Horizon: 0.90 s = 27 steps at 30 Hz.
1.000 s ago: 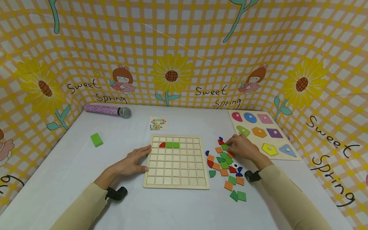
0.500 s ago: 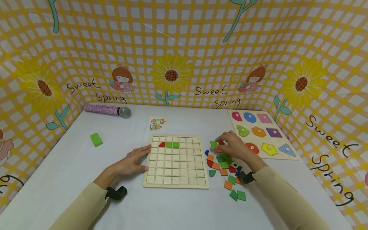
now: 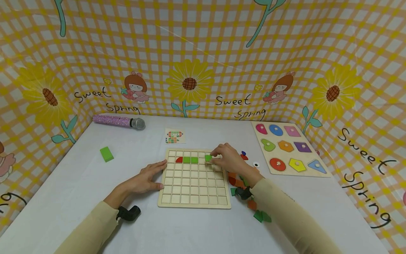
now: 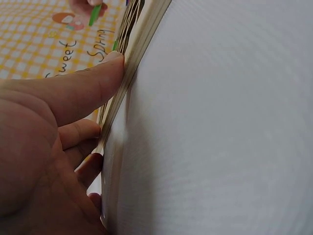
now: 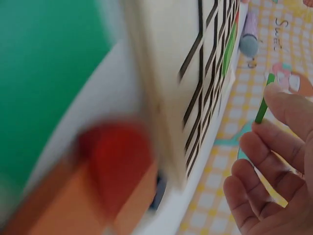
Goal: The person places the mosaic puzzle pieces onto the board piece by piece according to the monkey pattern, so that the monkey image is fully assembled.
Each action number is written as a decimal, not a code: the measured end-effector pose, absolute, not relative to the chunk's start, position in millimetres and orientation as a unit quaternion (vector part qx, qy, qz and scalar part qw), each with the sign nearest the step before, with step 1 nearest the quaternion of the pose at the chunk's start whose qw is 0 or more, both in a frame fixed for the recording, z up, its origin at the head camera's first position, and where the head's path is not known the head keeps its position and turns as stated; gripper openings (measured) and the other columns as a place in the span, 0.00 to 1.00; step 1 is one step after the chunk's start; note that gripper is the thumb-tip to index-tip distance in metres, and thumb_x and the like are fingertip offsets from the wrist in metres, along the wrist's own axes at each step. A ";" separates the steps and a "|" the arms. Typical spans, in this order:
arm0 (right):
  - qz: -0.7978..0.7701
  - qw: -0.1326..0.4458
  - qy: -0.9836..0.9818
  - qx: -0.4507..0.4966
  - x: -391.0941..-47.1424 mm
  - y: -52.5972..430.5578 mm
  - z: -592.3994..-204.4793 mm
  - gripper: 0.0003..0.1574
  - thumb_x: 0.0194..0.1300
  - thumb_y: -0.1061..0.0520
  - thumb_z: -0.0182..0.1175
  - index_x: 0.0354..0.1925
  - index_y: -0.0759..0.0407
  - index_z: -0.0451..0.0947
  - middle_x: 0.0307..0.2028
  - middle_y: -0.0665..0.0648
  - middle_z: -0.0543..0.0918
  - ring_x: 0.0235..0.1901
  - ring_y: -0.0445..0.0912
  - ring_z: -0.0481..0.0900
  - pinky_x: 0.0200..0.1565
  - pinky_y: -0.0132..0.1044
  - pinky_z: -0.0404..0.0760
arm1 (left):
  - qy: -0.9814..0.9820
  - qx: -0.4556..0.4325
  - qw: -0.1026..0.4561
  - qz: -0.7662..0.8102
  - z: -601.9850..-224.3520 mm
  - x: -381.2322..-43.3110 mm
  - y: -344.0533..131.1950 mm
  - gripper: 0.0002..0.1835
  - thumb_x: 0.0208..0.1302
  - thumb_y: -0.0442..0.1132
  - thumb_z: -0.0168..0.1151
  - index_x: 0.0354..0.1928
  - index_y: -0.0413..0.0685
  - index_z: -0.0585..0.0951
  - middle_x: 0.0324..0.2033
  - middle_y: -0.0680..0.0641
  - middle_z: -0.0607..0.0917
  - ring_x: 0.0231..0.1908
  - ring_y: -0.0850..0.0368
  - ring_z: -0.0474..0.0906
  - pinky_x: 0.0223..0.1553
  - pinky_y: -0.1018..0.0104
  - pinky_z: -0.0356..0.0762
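My right hand (image 3: 229, 159) pinches a green square tile (image 3: 208, 158) between thumb and fingertips, over the upper right of the wooden grid board (image 3: 194, 208). In the right wrist view that tile (image 5: 264, 100) appears edge-on, held apart from the board. A red quarter-round tile (image 3: 179, 160) and two green square tiles (image 3: 190, 160) lie side by side in the board's second row. At the board's left edge rests my left hand (image 3: 142, 180), fingers extended. The left wrist view has its thumb (image 4: 93, 83) touching the board's edge.
Loose coloured tiles (image 3: 232, 180) lie right of the board, partly hidden under my right forearm. Behind the board is a small pattern card (image 3: 175, 136). A shape puzzle (image 3: 288, 148) stands back right; a microphone (image 3: 118, 122) and green block (image 3: 106, 154) lie left.
My right hand has picked a green tile from the loose pile and carried it left over the board. The left hand stays at the board's edge.
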State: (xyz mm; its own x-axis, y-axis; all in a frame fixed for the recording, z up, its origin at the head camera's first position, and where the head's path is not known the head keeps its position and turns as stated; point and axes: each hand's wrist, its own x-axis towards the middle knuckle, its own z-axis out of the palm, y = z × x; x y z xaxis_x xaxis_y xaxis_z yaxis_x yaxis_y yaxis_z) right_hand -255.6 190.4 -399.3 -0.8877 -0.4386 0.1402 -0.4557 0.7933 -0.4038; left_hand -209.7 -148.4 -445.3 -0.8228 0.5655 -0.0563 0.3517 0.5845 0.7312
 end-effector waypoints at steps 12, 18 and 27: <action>0.235 -0.017 -0.952 0.194 -263.9 158.6 -404.7 0.17 0.58 0.49 0.66 0.43 0.56 0.84 0.39 0.53 0.82 0.43 0.47 0.71 0.44 0.41 0.74 | 0.880 0.257 0.143 0.372 -446.7 -210.3 -147.0 0.43 0.58 0.44 0.65 0.72 0.43 0.56 0.74 0.46 0.51 0.73 0.38 0.43 0.68 0.35 0.39; 0.214 -0.015 -0.958 0.193 -265.3 159.6 -407.3 0.16 0.57 0.50 0.66 0.41 0.58 0.84 0.37 0.53 0.83 0.40 0.47 0.72 0.43 0.40 0.73 | 0.880 0.259 0.144 0.372 -445.3 -210.5 -148.0 0.43 0.58 0.44 0.65 0.72 0.41 0.56 0.74 0.45 0.51 0.73 0.37 0.43 0.68 0.35 0.40; 0.195 -0.027 -0.961 0.195 -269.7 161.6 -412.1 0.14 0.58 0.50 0.66 0.40 0.56 0.84 0.37 0.51 0.82 0.40 0.47 0.71 0.44 0.39 0.73 | 0.879 0.262 0.142 0.373 -445.5 -209.9 -148.6 0.43 0.58 0.44 0.65 0.72 0.41 0.55 0.74 0.44 0.51 0.72 0.36 0.43 0.67 0.34 0.40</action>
